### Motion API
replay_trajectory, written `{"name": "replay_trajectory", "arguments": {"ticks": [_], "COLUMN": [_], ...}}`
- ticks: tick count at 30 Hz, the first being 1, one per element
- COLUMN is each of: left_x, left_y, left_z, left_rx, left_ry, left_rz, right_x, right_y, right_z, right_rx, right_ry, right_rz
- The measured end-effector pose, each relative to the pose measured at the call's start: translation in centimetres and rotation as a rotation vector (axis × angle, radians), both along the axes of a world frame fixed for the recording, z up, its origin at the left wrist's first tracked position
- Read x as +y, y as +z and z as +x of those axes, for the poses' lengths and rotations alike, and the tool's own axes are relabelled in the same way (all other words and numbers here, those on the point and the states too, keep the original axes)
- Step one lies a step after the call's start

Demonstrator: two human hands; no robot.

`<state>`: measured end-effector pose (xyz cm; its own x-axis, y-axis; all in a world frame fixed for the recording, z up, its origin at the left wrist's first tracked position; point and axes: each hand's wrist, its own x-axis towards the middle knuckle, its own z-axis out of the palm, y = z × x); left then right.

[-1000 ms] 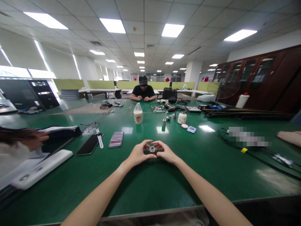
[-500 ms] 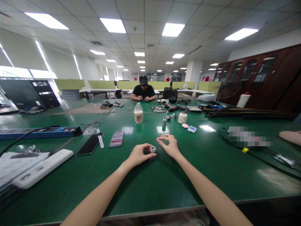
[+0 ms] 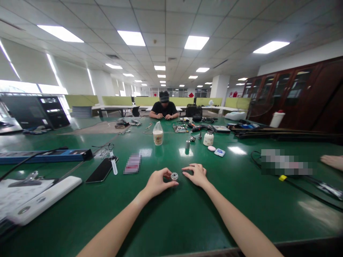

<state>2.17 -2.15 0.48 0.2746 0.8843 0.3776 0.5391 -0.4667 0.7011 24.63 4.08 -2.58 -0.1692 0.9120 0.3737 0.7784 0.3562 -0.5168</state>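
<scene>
Low over the green table (image 3: pixel 171 221), my left hand (image 3: pixel 158 181) has its thumb and fingers around a small round silver metal part (image 3: pixel 174 176). The part's ring-shaped top, with a dark middle, faces up. Just to its right is my right hand (image 3: pixel 197 175), fingers bent loosely and apart, with nothing between them; it does not touch the part. Beyond both hands a small metal cylinder (image 3: pixel 187 146) stands upright. Behind it to the right are a white jar (image 3: pixel 208 139), a pink round lid (image 3: pixel 211 148) and a small blue-and-white case (image 3: pixel 219 152).
A bagged cup (image 3: pixel 158 136) stands ahead. On the left lie a phone (image 3: pixel 102 170), a white watch (image 3: pixel 113 164), a blue power strip (image 3: pixel 53 156) and a white bar (image 3: pixel 48 200). Cables (image 3: pixel 302 187) run at right, near another person's hand (image 3: pixel 332 161). A person (image 3: pixel 164 109) sits opposite.
My right hand has drawn slightly right and lower, away from the metal part. My left hand keeps hold of it. The whole view has shifted downward a little.
</scene>
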Motion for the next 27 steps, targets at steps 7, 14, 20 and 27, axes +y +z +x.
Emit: {"name": "replay_trajectory", "arguments": {"ticks": [7,14,20,27], "left_x": [0.0,0.0,0.1,0.0], "left_y": [0.0,-0.1,-0.1,-0.1], "left_z": [-0.1,-0.1,-0.1,-0.1], "left_rx": [0.02,0.011,0.016,0.028], "left_ry": [0.011,-0.01,-0.005,0.001], "left_rz": [0.021,0.017,0.028,0.055], "right_x": [-0.7,-3.8,-4.1,-4.4], "right_y": [1.3,3.6,3.4,3.1], "right_z": [-0.7,-3.7,-4.0,-4.4], "right_rx": [0.172,0.373,0.295,0.308], "right_ry": [0.053,0.379,0.351,0.371], "right_rz": [0.079,0.101,0.097,0.115]}}
